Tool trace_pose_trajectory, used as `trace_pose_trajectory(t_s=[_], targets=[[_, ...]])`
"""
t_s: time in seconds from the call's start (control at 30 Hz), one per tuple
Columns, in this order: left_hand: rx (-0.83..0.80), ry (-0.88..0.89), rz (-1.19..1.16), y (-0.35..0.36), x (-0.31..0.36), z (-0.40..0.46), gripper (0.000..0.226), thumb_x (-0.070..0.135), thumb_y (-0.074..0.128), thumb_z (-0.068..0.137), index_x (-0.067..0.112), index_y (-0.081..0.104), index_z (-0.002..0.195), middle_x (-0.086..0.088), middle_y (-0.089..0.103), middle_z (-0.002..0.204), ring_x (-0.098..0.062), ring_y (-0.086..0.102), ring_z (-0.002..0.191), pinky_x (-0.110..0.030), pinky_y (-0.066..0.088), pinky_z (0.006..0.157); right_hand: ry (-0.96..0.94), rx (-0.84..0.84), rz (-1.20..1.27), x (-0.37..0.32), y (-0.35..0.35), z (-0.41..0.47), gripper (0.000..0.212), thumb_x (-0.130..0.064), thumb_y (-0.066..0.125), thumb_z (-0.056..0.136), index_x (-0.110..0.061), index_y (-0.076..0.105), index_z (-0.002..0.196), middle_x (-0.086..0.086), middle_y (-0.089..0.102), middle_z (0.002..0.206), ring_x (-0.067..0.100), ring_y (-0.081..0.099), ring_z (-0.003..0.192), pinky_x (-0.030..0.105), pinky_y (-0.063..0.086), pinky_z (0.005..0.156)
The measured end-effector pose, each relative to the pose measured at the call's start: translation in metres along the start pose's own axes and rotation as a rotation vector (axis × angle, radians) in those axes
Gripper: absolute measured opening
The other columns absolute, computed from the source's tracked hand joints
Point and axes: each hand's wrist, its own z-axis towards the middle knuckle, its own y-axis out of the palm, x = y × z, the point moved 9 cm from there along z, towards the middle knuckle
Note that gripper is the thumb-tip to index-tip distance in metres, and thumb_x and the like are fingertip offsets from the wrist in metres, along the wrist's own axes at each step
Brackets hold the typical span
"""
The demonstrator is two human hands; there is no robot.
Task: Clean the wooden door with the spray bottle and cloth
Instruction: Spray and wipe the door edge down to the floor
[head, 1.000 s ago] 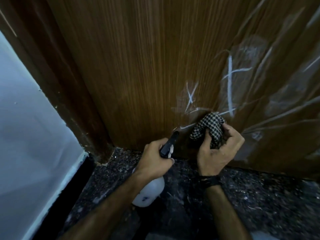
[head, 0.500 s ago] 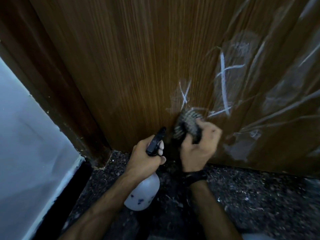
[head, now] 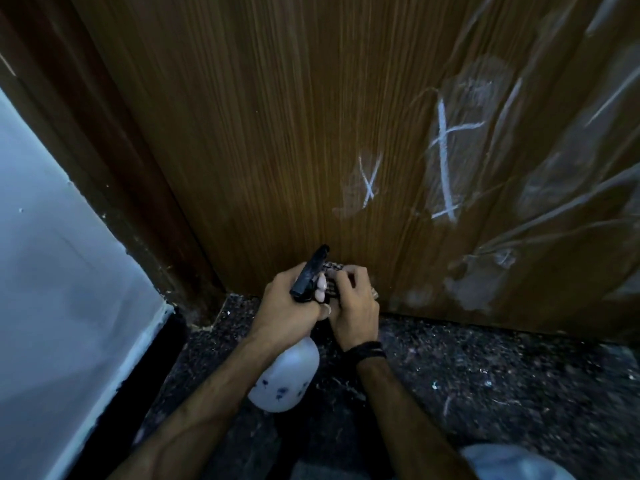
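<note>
Fingers [head: 349,271] of the right hand [head: 355,306] curl round the cloth [head: 332,268], pressing it low on the door [head: 277,133], just above the floor [head: 485,375]. Left hand [head: 287,306] grips the bottle [head: 284,379] by its neck, nozzle toward the door, touching the right hand; white marks [head: 445,161] lie up and right.

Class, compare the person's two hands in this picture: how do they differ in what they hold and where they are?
The left hand grips the spray bottle by its black trigger head; the right hand clutches the checked cloth. The left hand is held off the wooden door; the right hand appears to press the cloth against the door's bottom edge. The right wrist wears a dark band; the left is bare. Both are low, side by side.
</note>
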Motion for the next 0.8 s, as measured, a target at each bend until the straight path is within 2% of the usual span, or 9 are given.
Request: trace_pose_trajectory(t_s=[0.07,0.13,0.17,0.23,0.37,0.53,0.6,0.7,0.8], targets=[[-0.009,-0.001,0.002,0.001,-0.001,-0.002,0.028,-0.013,0.065,0.076,0.014,0.059,0.079,0.008,0.055,0.063,-0.011,0.049,0.056,-0.029,0.041,0.058,0.100,0.194,0.118,-0.001,-0.027,0.007,0.046,0.015,0.065,0.067,-0.006,0.059,0.107,0.010,0.050,0.109,0.028,0.058,0.096,0.037,0.056,0.069],[-0.023,0.004,0.018,0.001,-0.001,-0.002,0.030,-0.014,0.064,0.077,0.016,0.059,0.078,0.010,0.055,0.062,-0.011,0.048,0.055,-0.028,0.041,0.056,0.194,0.459,0.198,0.005,-0.066,0.013,0.037,0.017,0.062,0.070,0.004,0.063,0.105,0.018,0.052,0.108,0.028,0.056,0.102,0.024,0.049,0.091],[-0.032,0.009,0.023,0.001,-0.001,-0.002,0.031,-0.013,0.064,0.077,0.017,0.058,0.078,0.010,0.054,0.062,-0.012,0.048,0.055,-0.028,0.040,0.055,0.221,0.565,0.199,0.008,-0.084,0.016,0.033,0.017,0.062,0.073,0.007,0.063,0.105,0.021,0.052,0.106,0.029,0.055,0.103,0.019,0.043,0.097],[-0.041,0.019,0.023,-0.001,0.001,-0.001,0.030,-0.013,0.065,0.077,0.017,0.059,0.080,0.008,0.056,0.066,-0.012,0.048,0.055,-0.028,0.039,0.054,0.212,0.658,0.180,0.014,-0.105,0.020,0.028,0.014,0.065,0.078,0.010,0.063,0.106,0.025,0.051,0.105,0.031,0.054,0.103,0.015,0.038,0.100],[-0.026,0.032,0.004,-0.004,0.011,0.005,0.033,-0.014,0.065,0.076,0.018,0.059,0.077,0.003,0.057,0.070,-0.009,0.047,0.054,-0.026,0.039,0.053,0.257,0.602,0.163,0.018,-0.097,0.016,0.032,0.010,0.070,0.077,0.004,0.064,0.107,0.020,0.053,0.107,0.030,0.056,0.103,0.008,0.035,0.096],[-0.043,0.039,0.015,0.006,0.031,0.009,0.033,-0.014,0.063,0.077,0.019,0.060,0.076,0.002,0.059,0.071,-0.010,0.048,0.053,-0.026,0.040,0.054,0.263,0.531,0.207,0.014,-0.083,0.013,0.036,0.014,0.066,0.071,0.000,0.063,0.105,0.012,0.052,0.108,0.025,0.057,0.102,0.023,0.048,0.085],[-0.056,0.042,0.022,0.008,0.041,0.011,0.033,-0.013,0.061,0.079,0.019,0.060,0.077,0.000,0.058,0.071,-0.011,0.046,0.051,-0.025,0.041,0.052,0.277,0.523,0.233,0.016,-0.083,0.013,0.039,0.016,0.066,0.069,0.000,0.062,0.105,0.012,0.051,0.108,0.023,0.055,0.103,0.020,0.047,0.088],[-0.067,0.055,0.086,0.010,0.053,0.014,0.030,-0.011,0.061,0.080,0.019,0.058,0.074,0.001,0.056,0.065,-0.013,0.047,0.050,-0.028,0.043,0.052,0.314,0.521,0.273,0.017,-0.083,0.012,0.041,0.017,0.068,0.071,0.002,0.061,0.109,0.014,0.051,0.110,0.022,0.053,0.104,0.009,0.037,0.094],[-0.077,0.057,0.126,0.011,0.060,0.014,0.032,-0.011,0.060,0.080,0.019,0.055,0.070,0.000,0.051,0.060,-0.016,0.046,0.049,-0.029,0.042,0.051,0.324,0.571,0.323,0.016,-0.089,0.014,0.039,0.015,0.072,0.074,0.002,0.060,0.110,0.010,0.051,0.109,0.017,0.051,0.102,0.019,0.044,0.093]])
